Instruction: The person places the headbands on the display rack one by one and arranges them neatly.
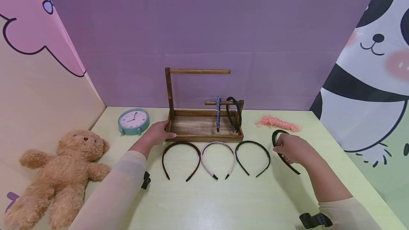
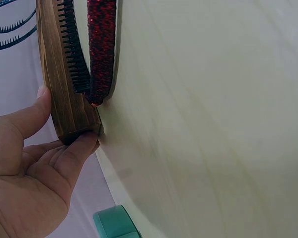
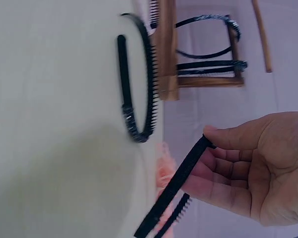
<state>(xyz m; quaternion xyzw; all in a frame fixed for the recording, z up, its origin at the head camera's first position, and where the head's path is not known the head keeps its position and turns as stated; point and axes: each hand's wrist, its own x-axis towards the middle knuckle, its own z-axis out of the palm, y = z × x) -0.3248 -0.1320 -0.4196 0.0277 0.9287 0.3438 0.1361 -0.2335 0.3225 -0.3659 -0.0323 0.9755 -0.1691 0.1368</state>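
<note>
At the left front corner of a dark wooden rack, my left hand grips the tray wall, thumb on one side and fingers at its end. My right hand pinches a black toothed headband, held tilted at the right of the table. From the rack's short lower bar hang a glittery blue headband and a black headband. Before the rack, a row of headbands lies on the table: a dark red one, a pale lilac one and a black one.
A teal clock stands left of the rack, with a brown teddy bear nearer me. Behind my right hand lies a bundle of pink yarn. The rack's long upper bar carries nothing. A purple backdrop rises behind the table.
</note>
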